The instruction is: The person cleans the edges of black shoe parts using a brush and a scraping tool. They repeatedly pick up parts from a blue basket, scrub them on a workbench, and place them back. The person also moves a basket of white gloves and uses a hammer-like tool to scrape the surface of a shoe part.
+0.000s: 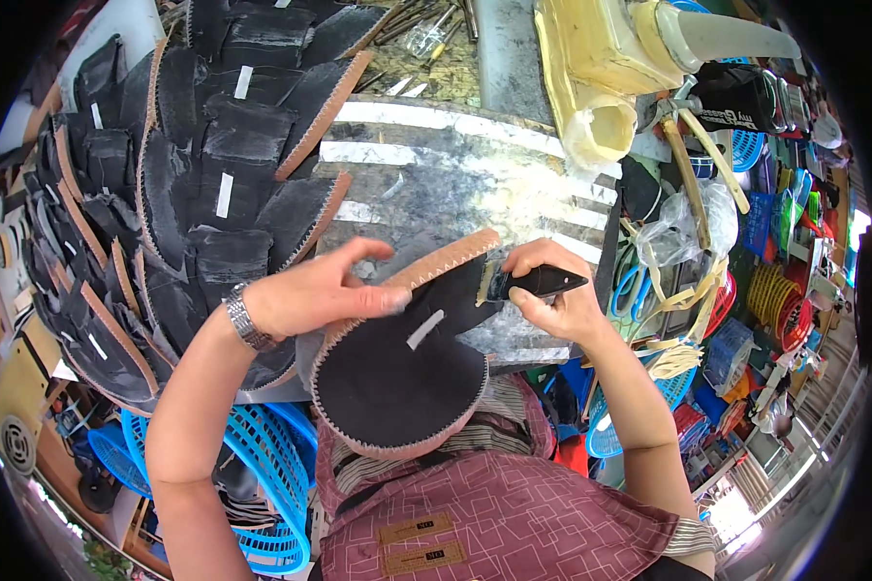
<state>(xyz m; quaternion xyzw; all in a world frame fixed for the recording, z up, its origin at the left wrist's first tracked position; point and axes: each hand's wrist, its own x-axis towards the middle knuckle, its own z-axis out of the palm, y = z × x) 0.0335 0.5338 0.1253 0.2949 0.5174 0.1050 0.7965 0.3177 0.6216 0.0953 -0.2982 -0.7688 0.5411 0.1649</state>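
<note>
Head view: a black piece (388, 378) with a tan stitched edge (451, 259) is just off centre, toward 7 o'clock.
Long axis: runs 7 to 1 o'clock; the rounded end faces 7, the tan-edged arm's tip points to 1.
Left hand (325, 292): thumb on the tan edge, forefinger curled with a wide gap between.
Right hand (567, 305): thumb and fingers pinch a black-handled brush (552, 281), its handle tip toward 3, bristle end toward 9, at the piece's other arm.
Stack: similar black pieces (247, 131) at 10 o'clock.
</note>
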